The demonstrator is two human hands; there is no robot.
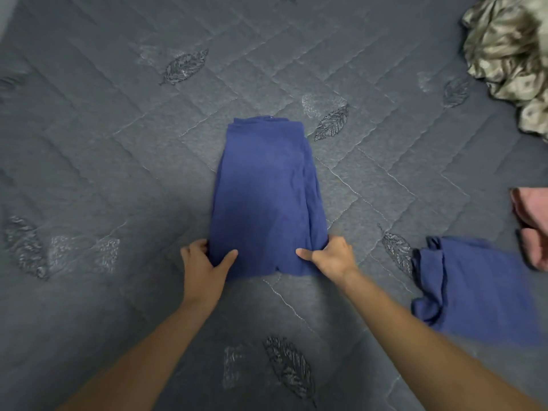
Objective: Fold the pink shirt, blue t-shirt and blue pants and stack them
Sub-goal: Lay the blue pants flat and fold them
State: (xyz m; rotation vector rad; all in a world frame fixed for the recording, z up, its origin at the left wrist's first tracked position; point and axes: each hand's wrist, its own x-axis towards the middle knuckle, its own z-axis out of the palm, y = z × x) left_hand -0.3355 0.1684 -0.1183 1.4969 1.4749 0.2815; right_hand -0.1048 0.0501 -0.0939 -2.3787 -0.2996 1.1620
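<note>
- Two bare forearms reach forward over a grey quilted bed [118, 179] stitched with leaf shapes.
- The left hand [201, 266] grips the near left corner of a folded blue garment [267, 197]: thumb on top, the other fingers curled at its edge.
- The right hand [332, 256] pinches the near right corner of that garment, thumb lying flat on the cloth and pointing left, fingers tucked at the side edge.
- The garment lies flat on the bed as a long narrow shape, running away from the hands; whether it is the t-shirt or the pants I cannot tell.
- Right of the garment, well apart, a second blue piece [471, 289] lies loosely folded.
- Beyond that piece, at the right edge, is a pink shirt [532, 221], partly cut off.
- Far right of the garment, a crumpled olive satin cloth [510, 51].
</note>
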